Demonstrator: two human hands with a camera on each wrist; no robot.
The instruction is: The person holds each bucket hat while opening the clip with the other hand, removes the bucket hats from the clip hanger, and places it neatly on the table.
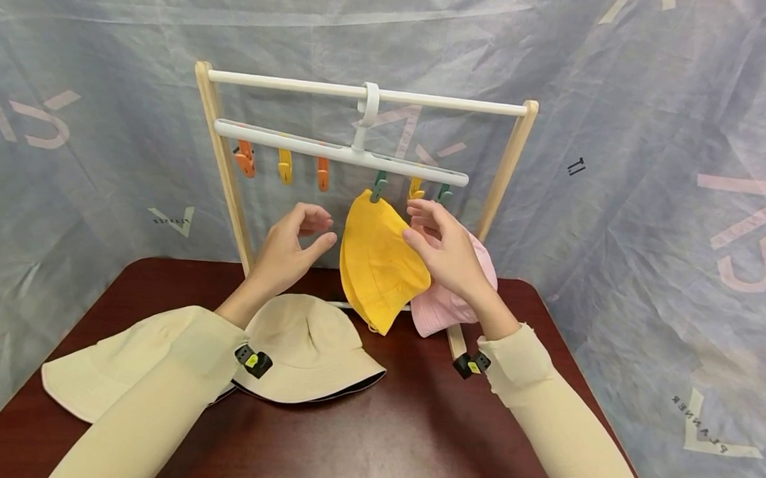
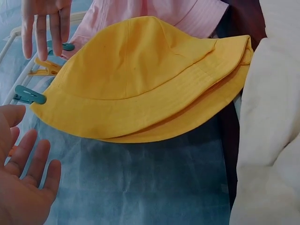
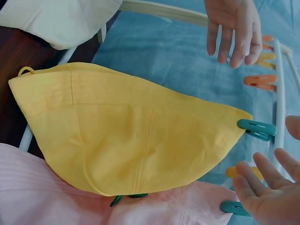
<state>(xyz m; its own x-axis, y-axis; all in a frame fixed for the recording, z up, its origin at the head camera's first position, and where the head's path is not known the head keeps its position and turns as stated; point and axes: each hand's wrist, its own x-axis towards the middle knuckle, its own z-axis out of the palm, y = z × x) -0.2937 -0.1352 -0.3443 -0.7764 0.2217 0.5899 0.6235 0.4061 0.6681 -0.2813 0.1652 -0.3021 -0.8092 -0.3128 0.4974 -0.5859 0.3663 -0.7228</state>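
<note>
A yellow bucket hat [image 1: 377, 260] hangs by its brim from a green clip [image 1: 378, 187] on the white hanger [image 1: 297, 142]. My left hand [image 1: 291, 243] is raised to the left of the hat, fingers loosely bent and apart from it, holding nothing. On the hat's other side, my right hand [image 1: 448, 250] has relaxed, spread fingers and overlaps the hat's edge in the head view; nothing shows in its grasp in the right wrist view. Behind that hand a pink hat [image 1: 440, 309] hangs from another green clip [image 3: 234, 208], partly hidden.
The hanger hooks over the top bar [image 1: 287, 84] of a wooden-sided rack. Orange clips [image 1: 245, 159] and yellow clips [image 1: 285, 168] dangle without hats. Two cream bucket hats [image 1: 307, 350] lie at the left of the dark red table [image 1: 426, 433]; grey sheeting [image 1: 614, 228] surrounds it.
</note>
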